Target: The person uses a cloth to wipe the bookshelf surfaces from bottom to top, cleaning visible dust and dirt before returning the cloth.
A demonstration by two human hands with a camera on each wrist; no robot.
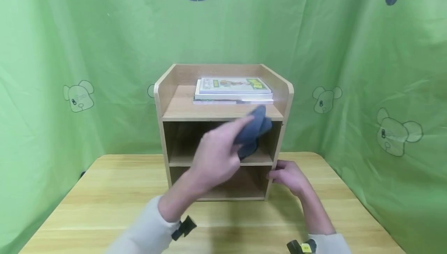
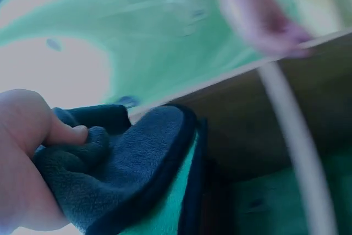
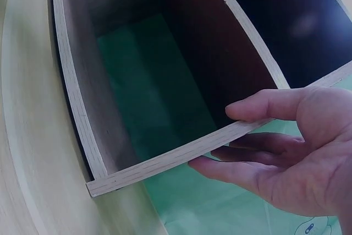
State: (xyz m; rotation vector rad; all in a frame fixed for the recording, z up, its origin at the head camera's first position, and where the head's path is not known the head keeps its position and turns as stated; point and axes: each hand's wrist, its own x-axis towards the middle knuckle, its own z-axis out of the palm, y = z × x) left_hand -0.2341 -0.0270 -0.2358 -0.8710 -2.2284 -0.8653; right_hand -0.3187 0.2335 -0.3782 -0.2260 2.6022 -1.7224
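Observation:
A small wooden shelf (image 1: 221, 113) with two lower compartments and an open top tier stands on the table. My left hand (image 1: 217, 153) grips a bunched dark blue-grey cloth (image 1: 253, 129) in front of the upper compartment, near its right side. In the left wrist view the thumb presses into the fuzzy cloth (image 2: 137, 152), which has a dark edging and a green patch. My right hand (image 1: 288, 176) holds the shelf's right side panel low down. The right wrist view shows thumb and fingers on either side of the panel edge (image 3: 181, 155).
Several stacked books (image 1: 234, 87) lie on the shelf's top tier. Light wood tabletop (image 1: 129, 192) extends around the shelf. A green printed curtain (image 1: 115, 44) hangs behind and at both sides.

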